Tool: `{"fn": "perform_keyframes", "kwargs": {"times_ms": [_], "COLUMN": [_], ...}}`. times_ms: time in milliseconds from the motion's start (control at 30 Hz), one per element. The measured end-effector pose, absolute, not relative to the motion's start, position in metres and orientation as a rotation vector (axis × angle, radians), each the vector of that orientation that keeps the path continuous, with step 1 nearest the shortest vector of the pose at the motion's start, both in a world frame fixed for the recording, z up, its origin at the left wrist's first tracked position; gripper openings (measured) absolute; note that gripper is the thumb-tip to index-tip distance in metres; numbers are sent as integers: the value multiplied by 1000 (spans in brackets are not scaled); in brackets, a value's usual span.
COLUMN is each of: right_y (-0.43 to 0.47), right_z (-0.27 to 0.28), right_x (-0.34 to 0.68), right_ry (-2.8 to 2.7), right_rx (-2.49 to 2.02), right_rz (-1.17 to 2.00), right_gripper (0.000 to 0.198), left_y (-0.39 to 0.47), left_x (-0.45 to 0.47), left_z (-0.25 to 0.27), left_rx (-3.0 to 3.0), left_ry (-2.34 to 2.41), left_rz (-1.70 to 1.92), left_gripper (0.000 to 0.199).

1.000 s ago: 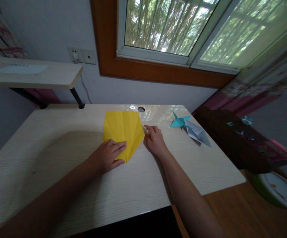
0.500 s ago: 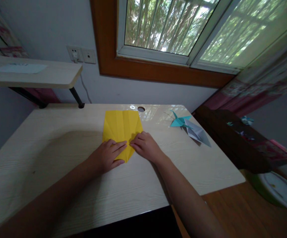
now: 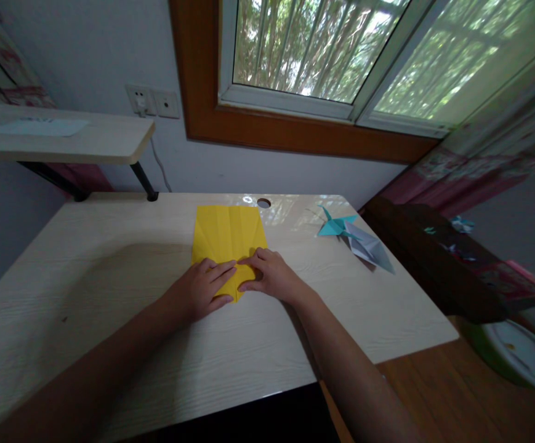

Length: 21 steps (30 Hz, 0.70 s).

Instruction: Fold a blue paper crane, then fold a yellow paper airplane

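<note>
A yellow sheet of origami paper [image 3: 229, 231] lies on the desk with crease lines running along it. Its near end is folded to a blunt point, partly covered by my hands. My left hand [image 3: 202, 286] rests flat on the lower left of the sheet, fingers stretched out toward the middle crease and thumb apart near the tip. On the lower right, my right hand [image 3: 271, 274] touches the paper, its index finger reaching to the middle and its thumb spread lower at the folded edge.
A teal origami crane [image 3: 334, 226] and a grey-white folded paper piece [image 3: 369, 246] lie at the desk's right side. A raised shelf [image 3: 110, 138] with a paper on it stands at the back left. Near the back edge is a cable hole [image 3: 264, 203] in the desk [image 3: 110, 307].
My right hand's thumb and index finger have spread apart, the index finger sliding left to the middle and the thumb moving toward the near tip. My left hand and the paper have stayed in place.
</note>
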State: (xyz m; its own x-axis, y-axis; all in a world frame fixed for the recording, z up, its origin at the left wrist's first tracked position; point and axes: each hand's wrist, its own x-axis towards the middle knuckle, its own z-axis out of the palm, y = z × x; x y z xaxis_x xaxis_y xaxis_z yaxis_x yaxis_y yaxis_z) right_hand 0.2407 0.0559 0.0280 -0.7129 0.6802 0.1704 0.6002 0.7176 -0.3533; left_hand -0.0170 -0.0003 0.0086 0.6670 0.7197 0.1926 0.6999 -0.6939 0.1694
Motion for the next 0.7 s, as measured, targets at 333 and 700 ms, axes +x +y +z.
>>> {"fn": "perform_keyframes", "kwargs": {"times_ms": [333,700], "right_y": [47,39], "right_z": [34,40], "right_x": [237,228], "right_ry": [-2633,-2620], "right_rx": [-1111,-1278], "right_rz": [448,437], "right_gripper": [75,96], "left_y": [-1,-1], "left_x": [-16,-17], "left_z": [11,10], "left_rx": [2812,2811], "left_ry": [1199,1204], "left_rz": [362,356], "left_gripper": [62,62]}}
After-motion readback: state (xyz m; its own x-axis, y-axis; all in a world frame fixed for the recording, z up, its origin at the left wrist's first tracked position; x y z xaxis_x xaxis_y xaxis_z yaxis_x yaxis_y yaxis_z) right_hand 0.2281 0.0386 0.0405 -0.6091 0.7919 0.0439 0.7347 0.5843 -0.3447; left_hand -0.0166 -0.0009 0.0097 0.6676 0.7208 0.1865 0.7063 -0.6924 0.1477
